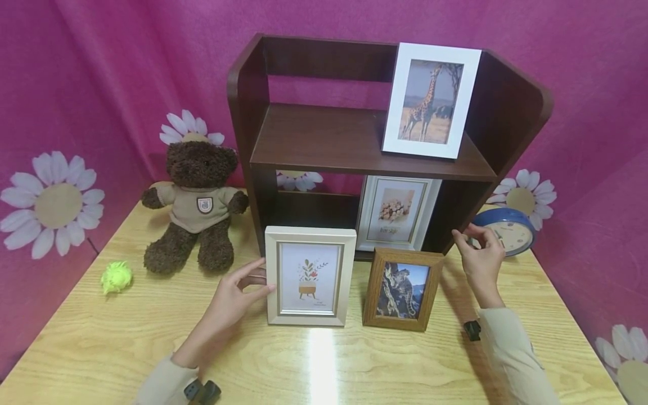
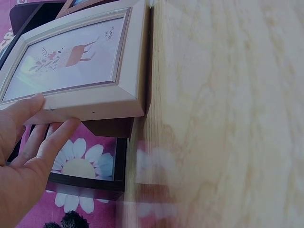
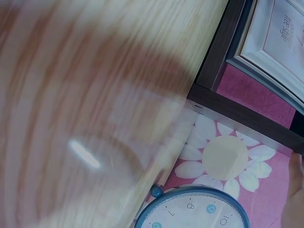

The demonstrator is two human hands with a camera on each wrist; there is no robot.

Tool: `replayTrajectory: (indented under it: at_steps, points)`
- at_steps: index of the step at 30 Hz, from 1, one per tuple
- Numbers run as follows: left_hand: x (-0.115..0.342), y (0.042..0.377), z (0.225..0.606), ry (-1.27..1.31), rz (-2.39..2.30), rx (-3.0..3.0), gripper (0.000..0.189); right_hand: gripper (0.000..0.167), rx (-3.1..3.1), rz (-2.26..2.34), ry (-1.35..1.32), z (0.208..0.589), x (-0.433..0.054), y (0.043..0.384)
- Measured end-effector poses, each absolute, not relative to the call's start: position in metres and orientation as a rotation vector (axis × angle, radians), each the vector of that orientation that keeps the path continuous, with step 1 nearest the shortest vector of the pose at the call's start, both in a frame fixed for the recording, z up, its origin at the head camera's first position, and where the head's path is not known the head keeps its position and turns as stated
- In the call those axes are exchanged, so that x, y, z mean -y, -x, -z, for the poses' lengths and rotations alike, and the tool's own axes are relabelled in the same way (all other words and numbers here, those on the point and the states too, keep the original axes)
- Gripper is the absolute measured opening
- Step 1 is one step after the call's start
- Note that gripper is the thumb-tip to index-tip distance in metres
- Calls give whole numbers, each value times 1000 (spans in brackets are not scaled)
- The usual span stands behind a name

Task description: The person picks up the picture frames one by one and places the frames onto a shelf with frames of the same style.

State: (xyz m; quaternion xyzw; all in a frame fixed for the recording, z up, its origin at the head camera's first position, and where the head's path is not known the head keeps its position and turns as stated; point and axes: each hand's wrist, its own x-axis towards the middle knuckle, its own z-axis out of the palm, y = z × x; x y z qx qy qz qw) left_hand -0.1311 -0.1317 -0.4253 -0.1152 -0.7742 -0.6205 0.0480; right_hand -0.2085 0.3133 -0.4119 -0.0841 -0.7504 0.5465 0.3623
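My left hand (image 1: 235, 295) holds the left edge of a cream picture frame (image 1: 272, 275) with a potted-plant print, which stands on the table. In the left wrist view the thumb (image 2: 28, 108) lies on the frame's front border and the fingers are at its side and back edge. My right hand (image 1: 482, 261) is by the lower right side of a dark brown shelf (image 1: 324, 138), with a fingertip (image 3: 295, 166) at the side panel. Right behind that hand is a blue round clock (image 1: 511, 230); the hand does not hold it. A brown wooden frame (image 1: 370, 292) with a leopard photo stands between the hands.
On the upper shelf leans a white frame (image 1: 392, 112) with a giraffe photo; a silver-white frame (image 1: 367, 216) stands on the lower level. Left of the shelf sit a brown teddy bear (image 1: 197, 208) and a fuzzy green ball (image 1: 116, 277). Pink flowered cloth (image 1: 126, 84) hangs behind.
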Motion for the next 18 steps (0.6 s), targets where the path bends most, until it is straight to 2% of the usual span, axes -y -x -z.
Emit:
replayTrajectory:
  at_steps: [5,12,18]
  points:
    - [132,131,426,371,1881,2355,57,15,1946,-1419,199,401,-306,201]
    - [133,132,427,367,1862,2363,58,26,1981,-1381,206,410,-312,206]
    - [135,133,426,372,1850,2359,60,18,1960,-1382,190,415,-315,209]
